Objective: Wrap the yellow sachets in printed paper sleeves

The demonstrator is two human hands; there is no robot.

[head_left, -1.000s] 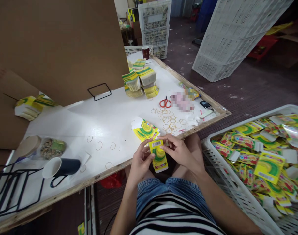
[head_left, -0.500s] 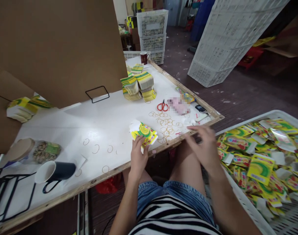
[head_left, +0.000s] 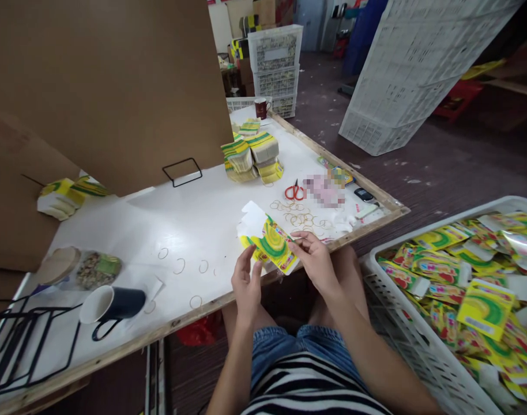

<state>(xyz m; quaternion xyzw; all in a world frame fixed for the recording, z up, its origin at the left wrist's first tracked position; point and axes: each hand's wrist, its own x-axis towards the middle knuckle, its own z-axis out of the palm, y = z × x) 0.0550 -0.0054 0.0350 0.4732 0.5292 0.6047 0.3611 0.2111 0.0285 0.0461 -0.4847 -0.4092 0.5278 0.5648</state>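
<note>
Right hand [head_left: 316, 262] back from crate [head_left: 397, 328], now clamped on fresh packet [head_left: 275, 246], holding it over stack [head_left: 251, 222] at worktop [head_left: 160, 219] edge. Left hand [head_left: 246, 281] open, fingertips at stack's near side. I note: half second ago right hand empty over crate.

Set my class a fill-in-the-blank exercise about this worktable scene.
1. The right hand pinches a yellow-and-____ packet.
2. The scissors have ____ handles.
3. The dark mug lies on its ____.
4. The crate of packets stands on the person's ____.
Missing words: green; red; side; right.
</note>
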